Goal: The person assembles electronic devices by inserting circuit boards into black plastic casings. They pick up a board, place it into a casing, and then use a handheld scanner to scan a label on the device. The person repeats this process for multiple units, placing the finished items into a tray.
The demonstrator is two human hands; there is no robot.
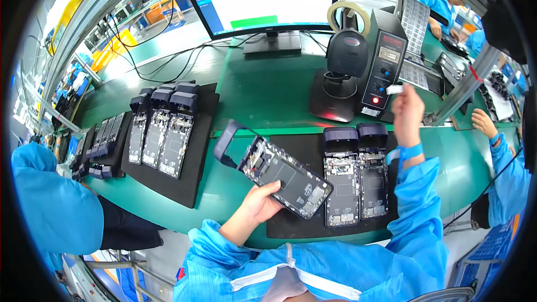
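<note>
My left hand (259,206) grips an opened handheld device (302,182), phone-shaped, with its circuit board and black inner face showing. The thumb lies on top; the other fingers are hidden beneath. A dark frame-like end piece (226,144) sticks out from its upper left end. Raised at the right, my right hand (410,114) pinches a small white piece (394,89), like a label, in front of a black control box (385,59) with blue knobs and a red light. Below that hand, two similar opened devices (342,193) lie side by side on a black mat (291,225).
Three more opened devices (158,134) rest on another black mat (187,187) at left. A scanner on a stand (345,56), a tape roll (335,14), a monitor (263,0) and a label strip (415,22) stand behind. Co-workers (56,201) sit at both sides.
</note>
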